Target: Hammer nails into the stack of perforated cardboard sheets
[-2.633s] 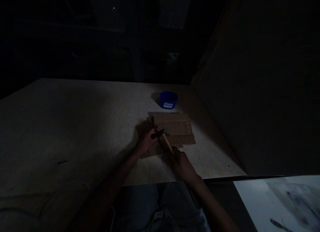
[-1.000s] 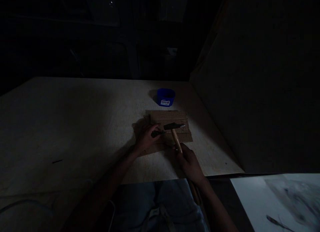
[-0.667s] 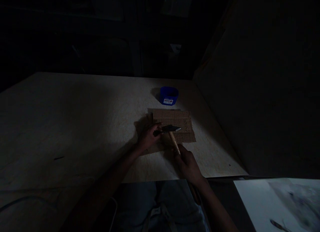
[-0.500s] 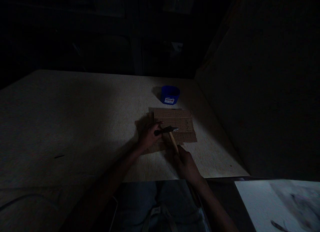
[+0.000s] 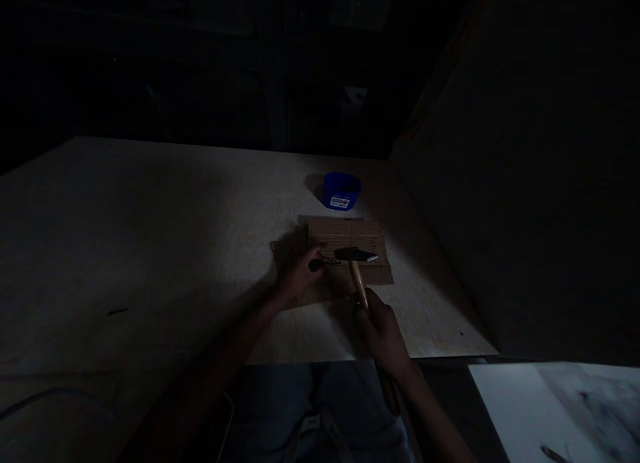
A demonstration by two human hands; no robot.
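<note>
My right hand is wrapped round the wooden handle of a hammer. The hammer's dark metal head is raised over a piece of corrugated cardboard, which is covered with rows of small holes. At the cardboard's left side, my left hand is closed round a thin dark-handled tool. This tool's rounded dark end shows by the fingers and a thin part reaches right over the cardboard; its exact kind is too dark to tell. The hammer head is to the right of the tool's dark end.
Behind the cardboard stands an open blue plastic container with a white label. A small dark sliver lies on the wooden table at left. A dark panel borders the table's right side. A white surface sits lower right.
The hammer has moved to the right and away from the dark-handled tool, with my right hand shifting slightly right. My left hand has stayed nearly in place.
</note>
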